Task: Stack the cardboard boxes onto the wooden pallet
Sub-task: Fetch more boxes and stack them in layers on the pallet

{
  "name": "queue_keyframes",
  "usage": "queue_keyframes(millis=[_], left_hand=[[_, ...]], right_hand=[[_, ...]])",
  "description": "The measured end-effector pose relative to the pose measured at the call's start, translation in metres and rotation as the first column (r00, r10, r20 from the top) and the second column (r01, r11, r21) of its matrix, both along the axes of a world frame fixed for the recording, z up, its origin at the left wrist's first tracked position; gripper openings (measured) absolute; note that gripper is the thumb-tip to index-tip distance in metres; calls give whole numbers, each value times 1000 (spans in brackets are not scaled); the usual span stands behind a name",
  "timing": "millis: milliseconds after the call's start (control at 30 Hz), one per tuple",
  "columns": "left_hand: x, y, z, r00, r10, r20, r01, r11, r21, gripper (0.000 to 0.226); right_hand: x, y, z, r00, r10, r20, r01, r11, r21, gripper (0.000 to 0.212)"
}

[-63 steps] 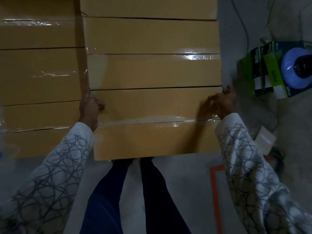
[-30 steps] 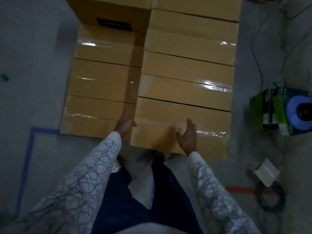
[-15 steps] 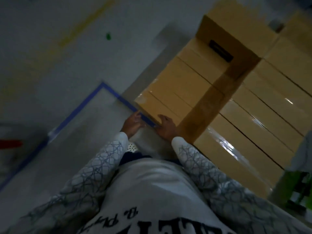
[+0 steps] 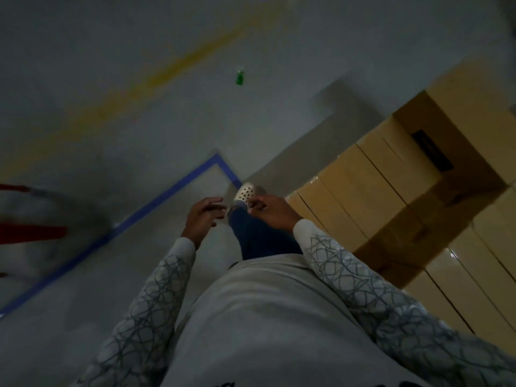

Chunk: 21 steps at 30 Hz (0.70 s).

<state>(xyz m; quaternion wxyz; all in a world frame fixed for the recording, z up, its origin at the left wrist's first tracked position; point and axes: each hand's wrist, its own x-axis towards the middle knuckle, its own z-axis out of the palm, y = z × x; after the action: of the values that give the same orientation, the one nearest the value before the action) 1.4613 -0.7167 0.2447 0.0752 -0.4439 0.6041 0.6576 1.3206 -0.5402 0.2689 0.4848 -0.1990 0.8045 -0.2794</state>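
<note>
Both our hands hang empty in front of us. Our left hand (image 4: 205, 217) has its fingers loosely spread, our right hand (image 4: 270, 212) has them loosely curled, and neither touches a box. The cardboard boxes (image 4: 391, 202) lie in taped rows at the right of the view, well apart from our hands. A taller box with a dark label (image 4: 435, 155) sits at the far end. We cannot see the wooden pallet; whatever carries the rows is hidden under them.

Our shoe (image 4: 245, 192) is stepping over the corner of the blue tape line (image 4: 167, 195) on the grey floor (image 4: 139, 121), and we face away from the stack. We judge this to be the gap between two boxes: one is down and the next is not yet in hand.

No loose box shows on the floor ahead, so the next move calls first for finding one. We would then take it with a hand at each end and carry it back. The row beside the tape looks lower than the row at lower right, so we would probably set it there, flush with its neighbours.
</note>
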Motion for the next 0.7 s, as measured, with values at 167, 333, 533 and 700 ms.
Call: queue_keyframes(millis=[167,333,533,700], left_hand=[[-107,-94,-3,1000,5,-13,-5,1000,-9,30],[-229,-179,24,992,-63,-111,53,994,-91,29],[-373,-244,49,983,-93,-158,85,995,-56,33],[-536,-292,38,966,-213,-144,205,976,-69,31]], right_hand=[[-98,-90,-15,1000,7,-2,-7,1000,-17,41],[-222,-169,12,986,-125,-110,112,987,-120,37],[-344,-215,30,959,-281,-43,263,935,-237,31],[-473,-249,16,883,-467,-51,443,864,-240,26]])
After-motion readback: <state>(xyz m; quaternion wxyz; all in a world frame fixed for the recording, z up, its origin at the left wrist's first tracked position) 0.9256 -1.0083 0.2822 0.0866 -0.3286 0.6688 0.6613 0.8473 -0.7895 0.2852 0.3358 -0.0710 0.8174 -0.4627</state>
